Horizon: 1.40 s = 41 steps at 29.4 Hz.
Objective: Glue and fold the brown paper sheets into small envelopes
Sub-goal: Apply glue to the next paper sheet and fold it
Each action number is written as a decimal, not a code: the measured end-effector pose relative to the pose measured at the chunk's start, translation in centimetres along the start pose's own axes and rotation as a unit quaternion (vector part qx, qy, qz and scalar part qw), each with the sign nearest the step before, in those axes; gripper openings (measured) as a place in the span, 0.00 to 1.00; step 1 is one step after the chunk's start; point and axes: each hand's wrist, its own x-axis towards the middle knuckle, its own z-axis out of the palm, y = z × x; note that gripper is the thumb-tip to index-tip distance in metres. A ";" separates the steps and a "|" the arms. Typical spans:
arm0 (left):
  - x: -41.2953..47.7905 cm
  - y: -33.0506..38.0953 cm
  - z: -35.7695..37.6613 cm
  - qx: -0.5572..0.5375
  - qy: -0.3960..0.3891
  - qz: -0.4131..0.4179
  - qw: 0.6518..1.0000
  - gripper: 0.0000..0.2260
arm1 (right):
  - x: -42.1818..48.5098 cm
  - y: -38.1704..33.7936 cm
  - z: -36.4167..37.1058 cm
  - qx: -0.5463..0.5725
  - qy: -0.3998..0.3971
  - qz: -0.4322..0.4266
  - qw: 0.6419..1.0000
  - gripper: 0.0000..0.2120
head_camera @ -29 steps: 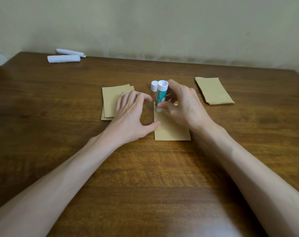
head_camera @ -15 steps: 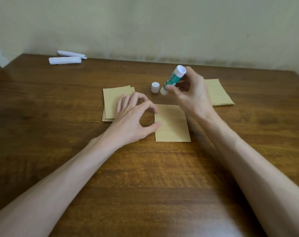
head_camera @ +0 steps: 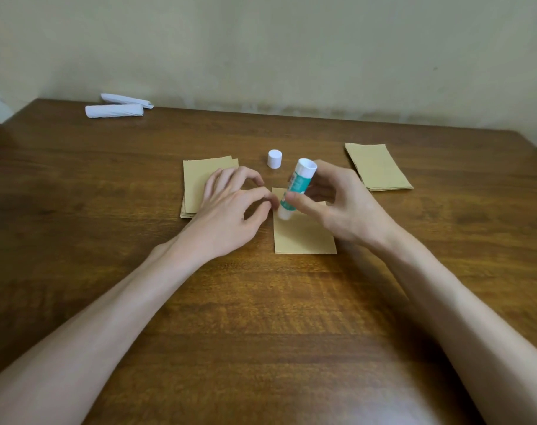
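Your right grip (head_camera: 343, 207) is closed round the tilted green-and-white glue stick (head_camera: 296, 188), its lower end over the single brown paper sheet (head_camera: 304, 237) on the wooden tabletop (head_camera: 261, 317) below; that grip hides the sheet's far right corner. Just left, your curled left grip (head_camera: 230, 216) meets the sheet's edge, pinching or merely touching, I cannot tell.

The dark brown wooden table (head_camera: 261, 317) carried a single tan paper rectangle (head_camera: 304, 237), flat near its middle. Just left of it lay a loose stack of tan paper sheets (head_camera: 196, 179), edges slightly fanned. A neater stack of the same sheets (head_camera: 377, 167) sat well apart, toward the far right. A small white plastic cap (head_camera: 274, 158) stood upright behind the rectangle. Two white rolled paper pieces (head_camera: 113, 111) lay side by side near the far left corner.
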 end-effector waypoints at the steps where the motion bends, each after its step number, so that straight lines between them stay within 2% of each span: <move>1: 0.0 -0.1 0.1 0.003 0.003 0.004 1.000 0.10 | 0.0 0.0 0.2 -0.017 -0.014 -0.015 1.000 0.12; 8: 0.2 0.0 0.1 0.025 0.011 0.014 1.000 0.14 | 0.0 0.0 0.6 -0.044 -0.019 -0.052 0.997 0.16; 14: 0.4 0.0 0.1 0.039 0.017 0.006 0.999 0.13 | 0.0 0.0 0.1 -0.037 -0.067 -0.063 0.995 0.07; 20: 0.5 0.1 0.0 0.046 0.011 -0.001 0.999 0.14 | -0.2 -0.2 -0.4 -0.023 -0.115 -0.065 0.991 0.08; 25: 0.6 0.6 -0.4 0.047 -0.020 -0.016 0.999 0.20 | -0.7 -0.3 -0.7 -0.004 -0.139 -0.061 0.988 0.09; 32: 0.5 0.7 -0.4 0.034 -0.008 -0.017 0.999 0.12 | -2.0 -0.4 -0.7 0.020 -0.158 -0.061 0.985 0.10; 38: 0.4 0.5 -0.4 0.030 -0.005 -0.016 0.999 0.11 | -2.8 -0.6 -0.9 0.029 -0.180 -0.060 0.981 0.11; 41: 0.4 0.6 -0.4 0.029 -0.006 -0.018 0.999 0.11 | -3.2 -0.6 -1.0 0.096 -0.142 -0.066 0.983 0.12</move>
